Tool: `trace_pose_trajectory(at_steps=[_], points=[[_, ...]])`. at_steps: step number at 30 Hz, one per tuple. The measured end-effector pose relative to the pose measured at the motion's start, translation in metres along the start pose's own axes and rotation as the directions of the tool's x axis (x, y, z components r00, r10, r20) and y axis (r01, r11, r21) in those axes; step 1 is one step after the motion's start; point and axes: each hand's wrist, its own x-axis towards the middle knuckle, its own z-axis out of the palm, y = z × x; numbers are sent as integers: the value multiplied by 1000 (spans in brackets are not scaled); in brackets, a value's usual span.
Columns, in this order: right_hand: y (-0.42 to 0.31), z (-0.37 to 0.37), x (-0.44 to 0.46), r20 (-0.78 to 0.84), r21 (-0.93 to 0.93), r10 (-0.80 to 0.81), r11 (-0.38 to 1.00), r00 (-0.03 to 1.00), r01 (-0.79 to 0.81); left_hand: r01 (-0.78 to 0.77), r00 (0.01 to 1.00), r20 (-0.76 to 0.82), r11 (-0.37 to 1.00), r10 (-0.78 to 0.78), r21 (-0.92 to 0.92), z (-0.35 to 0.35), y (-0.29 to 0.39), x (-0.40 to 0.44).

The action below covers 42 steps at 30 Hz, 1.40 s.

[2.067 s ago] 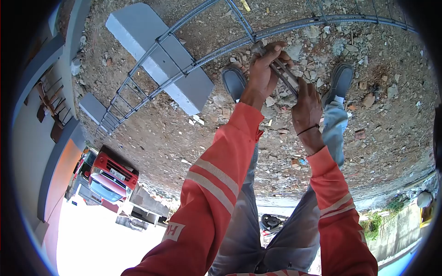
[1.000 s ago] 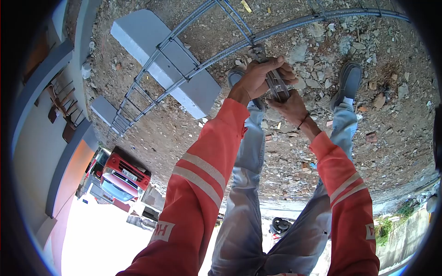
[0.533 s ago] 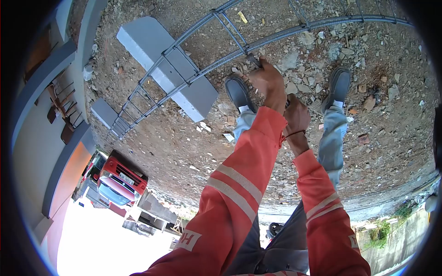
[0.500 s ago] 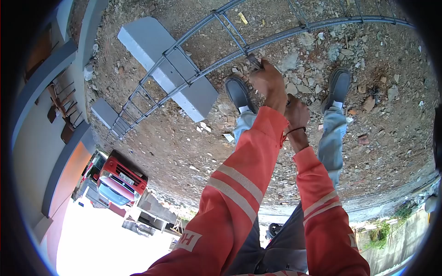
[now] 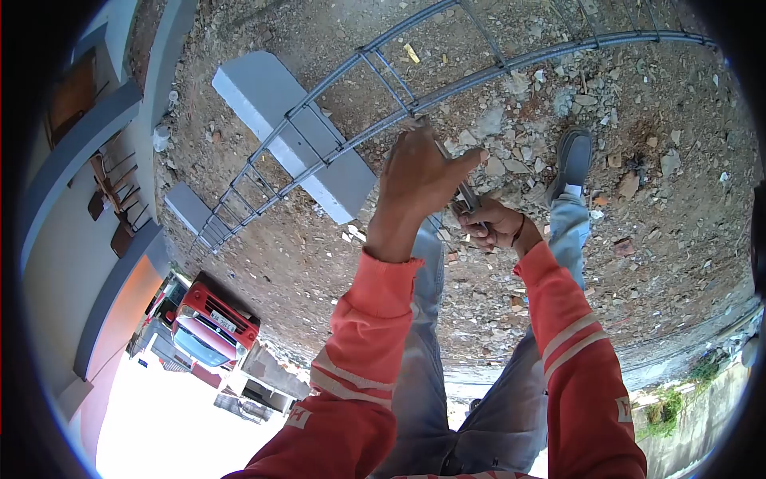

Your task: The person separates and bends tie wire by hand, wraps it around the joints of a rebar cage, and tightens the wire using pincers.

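My left hand (image 5: 419,172) is beside the lower bar of a long steel rebar cage (image 5: 375,128), back of the hand up. Its thumb sticks out to the right; the other fingers bend down and are mostly hidden, so any grip is unclear. A metal hand tool with long handles (image 5: 467,194) slants down from beneath that hand; its head is hidden. Lower right, my right hand (image 5: 493,223) is closed around the handle ends. The cage crosses over a large grey block (image 5: 295,132).
A smaller grey block (image 5: 191,211) lies under the cage's far left end. Rubble covers the ground (image 5: 511,279). My shoe (image 5: 573,156) stands at right. A red vehicle (image 5: 211,323) is at lower left, by a building wall (image 5: 72,263).
My left hand has moved left and its thumb has spread out. My right hand has turned, still on the handles, and more of the tool shows. The view has shifted slightly.
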Motion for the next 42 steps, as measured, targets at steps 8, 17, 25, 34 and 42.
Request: trace_pose_trajectory(at_steps=[8,17,25,34,42], points=[[30,12,-17,-398,6,-134,989,907,149,-30,983,151,904,104,-426,34,-65,-12],[70,13,-53,-321,241,-325,880,890,408,-472,856,-27,760,516,-447,145,-67,-22],[86,-15,-63,-541,-255,-366,929,757,268,-206,931,67,671,358,-712,142,-51,9],[43,-94,-77,-569,-699,-729,184,381,-691,-256,960,-212,876,181,-410,97,-18,28],[-7,-127,-67,-292,-875,-909,128,298,-466,-394,919,-191,809,344,-437,120,-5,24]])
